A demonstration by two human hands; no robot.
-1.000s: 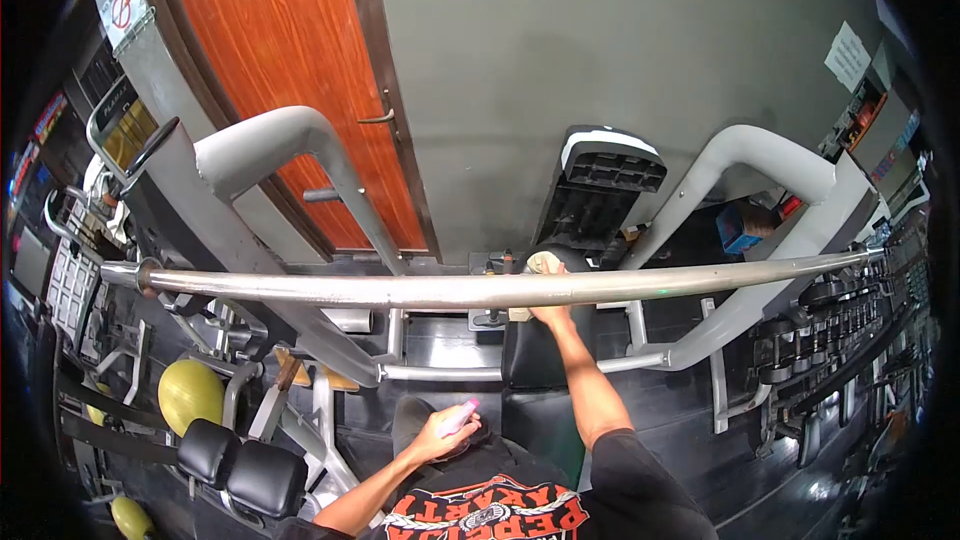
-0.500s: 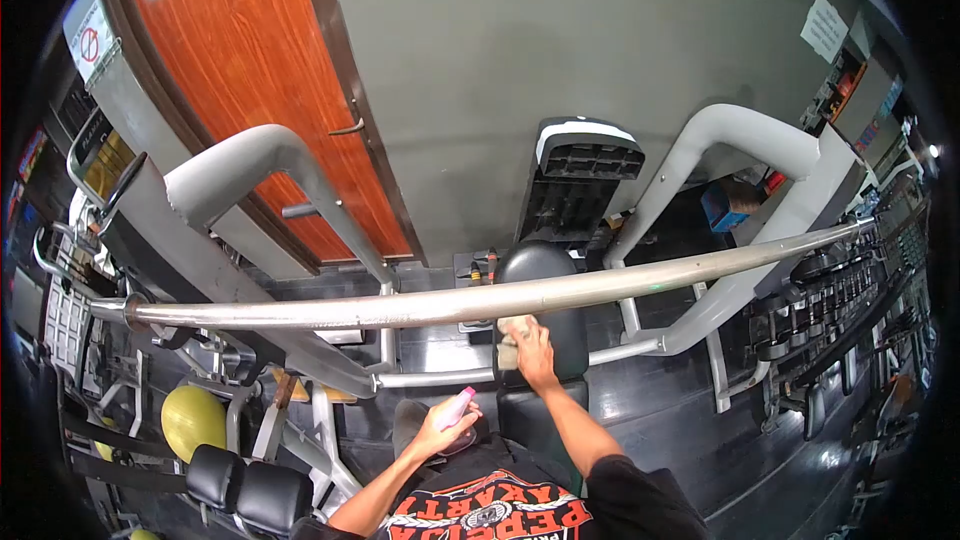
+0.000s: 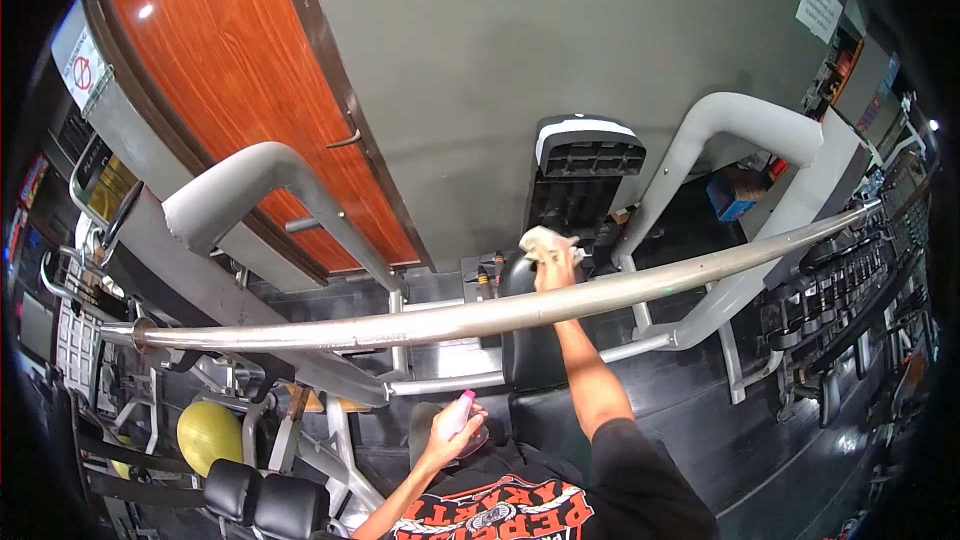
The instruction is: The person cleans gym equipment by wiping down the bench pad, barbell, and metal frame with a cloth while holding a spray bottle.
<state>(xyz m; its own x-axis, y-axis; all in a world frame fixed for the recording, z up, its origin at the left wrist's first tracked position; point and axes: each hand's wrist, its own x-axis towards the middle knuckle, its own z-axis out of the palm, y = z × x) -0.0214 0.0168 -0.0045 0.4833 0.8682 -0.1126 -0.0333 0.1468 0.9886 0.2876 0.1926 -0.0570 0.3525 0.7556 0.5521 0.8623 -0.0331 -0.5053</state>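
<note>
My right hand [image 3: 555,268] presses a pale cloth [image 3: 545,244] against the upper end of a black padded bench [image 3: 532,350], beyond the metal bar. The long silver barbell [image 3: 470,320] crosses the view above my right forearm and hides part of it. Low in the view, near my lap, my left hand [image 3: 455,428] has its fingers wrapped round a small bottle [image 3: 458,414] with a pink top.
Thick grey frame posts [image 3: 240,185] rise on both sides of the bench. A wooden door [image 3: 230,70] stands at the back left. A yellow ball [image 3: 209,437] and black pads [image 3: 290,506] lie lower left; dumbbells [image 3: 800,315] are racked at right.
My right hand with the cloth first came down the bench toward me, then went back up to its far end. My left hand still holds the bottle. The view has shifted slightly.
</note>
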